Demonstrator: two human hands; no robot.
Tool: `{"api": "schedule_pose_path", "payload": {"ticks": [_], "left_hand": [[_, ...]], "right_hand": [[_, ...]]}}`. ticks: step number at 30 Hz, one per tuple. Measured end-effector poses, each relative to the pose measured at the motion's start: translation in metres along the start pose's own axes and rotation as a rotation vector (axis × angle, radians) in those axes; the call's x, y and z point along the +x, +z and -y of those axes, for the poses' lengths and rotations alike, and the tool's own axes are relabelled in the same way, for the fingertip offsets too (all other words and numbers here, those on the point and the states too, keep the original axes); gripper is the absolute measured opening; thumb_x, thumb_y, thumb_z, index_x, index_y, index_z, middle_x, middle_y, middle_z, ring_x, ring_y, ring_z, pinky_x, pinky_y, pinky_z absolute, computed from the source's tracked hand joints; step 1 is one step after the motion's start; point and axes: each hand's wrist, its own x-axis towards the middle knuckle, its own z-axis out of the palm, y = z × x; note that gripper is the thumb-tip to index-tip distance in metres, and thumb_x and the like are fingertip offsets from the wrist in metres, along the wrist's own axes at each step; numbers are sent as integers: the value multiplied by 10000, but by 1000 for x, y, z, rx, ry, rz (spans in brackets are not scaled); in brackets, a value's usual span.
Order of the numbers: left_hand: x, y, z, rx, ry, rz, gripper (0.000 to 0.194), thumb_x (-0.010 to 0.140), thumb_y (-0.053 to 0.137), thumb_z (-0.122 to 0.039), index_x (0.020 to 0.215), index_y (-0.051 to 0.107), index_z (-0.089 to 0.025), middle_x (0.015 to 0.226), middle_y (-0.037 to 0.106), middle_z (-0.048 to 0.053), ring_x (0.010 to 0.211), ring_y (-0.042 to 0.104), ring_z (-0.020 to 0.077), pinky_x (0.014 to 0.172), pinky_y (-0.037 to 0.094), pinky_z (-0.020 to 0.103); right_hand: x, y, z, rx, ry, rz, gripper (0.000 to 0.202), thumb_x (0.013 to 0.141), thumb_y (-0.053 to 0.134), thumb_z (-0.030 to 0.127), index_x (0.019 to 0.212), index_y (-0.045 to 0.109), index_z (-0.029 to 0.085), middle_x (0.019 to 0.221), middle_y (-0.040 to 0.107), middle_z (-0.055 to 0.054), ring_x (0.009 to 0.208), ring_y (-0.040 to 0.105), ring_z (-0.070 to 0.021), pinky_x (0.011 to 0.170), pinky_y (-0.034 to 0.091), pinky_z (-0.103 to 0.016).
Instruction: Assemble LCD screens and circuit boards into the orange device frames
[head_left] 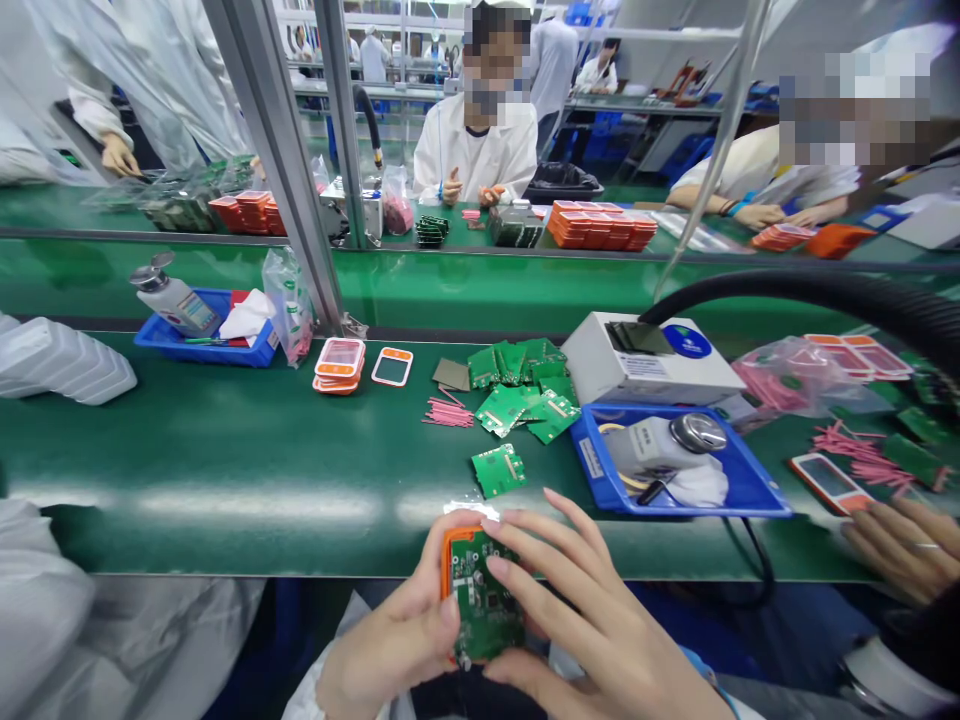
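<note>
Near the table's front edge, my left hand (397, 630) is closed around an orange plastic casing (448, 562), its thumb along the left side. A green circuit board (487, 605) with small parts sits in or against that casing, its component side up. My right hand (600, 620) grips the board from the right, with fingertips on its upper face and the thumb at its lower edge. How far the board is seated cannot be made out. Just beyond my hands lies a single green board (499, 470), and past it a pile of green boards (525, 385).
Pink strips (448, 411) lie left of the pile, near stacked orange-and-white frames (339, 365) and one single frame (392, 366). To the right stand a blue tray (592, 470) with a dispenser bottle and a white box (645, 365). A co-worker's hand (907, 540) touches a frame at far right.
</note>
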Motion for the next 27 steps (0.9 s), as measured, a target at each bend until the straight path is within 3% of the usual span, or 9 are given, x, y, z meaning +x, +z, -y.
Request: {"api": "schedule_pose_path", "payload": {"ticks": [4,7,10,18,23,27], "left_hand": [[1,0,-1,-46,17,44,443,900,570,-366,1331,470,-383,1279,570,31,965,631,79,751,445,150],[2,-2,0,-76,25,38,424,915,553,-335,1328,475,-391,1330,553,26,1052,616,100,860,456,199],[2,-4,1,-67,3,-32,400,912,557,-328,1306,500,-364,1317,558,32,1153,573,149,933,449,258],[9,-4,-2,-65,-51,-224,283,941,486,-342,1210,558,-288,1026,647,20,790,645,84,631,495,161],[14,-1,-4,-17,-72,-293,266,958,448,-322,1197,536,-248,1070,647,56,798,657,101,617,498,162],[15,1,-5,25,-64,-324,257,946,471,-345,1179,515,-246,1127,620,69,856,652,132,669,521,211]], "right_hand": [[2,1,-1,-39,-8,5,357,907,572,361,1134,576,85,1232,635,-161,1251,476,-288,1096,276,-537],[3,3,0,-67,-6,12,392,908,561,405,1127,582,80,1229,631,-177,1234,484,-302,1076,283,-552],[1,6,0,-78,6,26,394,905,569,391,1139,579,74,1254,611,-189,1238,477,-315,1063,286,-573],[0,9,-3,-54,19,26,398,857,644,315,1159,570,66,1255,606,-192,1253,453,-352,1036,297,-633],[0,11,-3,-51,21,23,378,869,621,295,1165,566,66,1244,615,-192,1250,471,-339,1037,319,-632],[2,16,-2,-81,42,7,404,872,616,363,1154,572,77,1236,623,-195,1229,502,-331,1030,343,-628]]}}
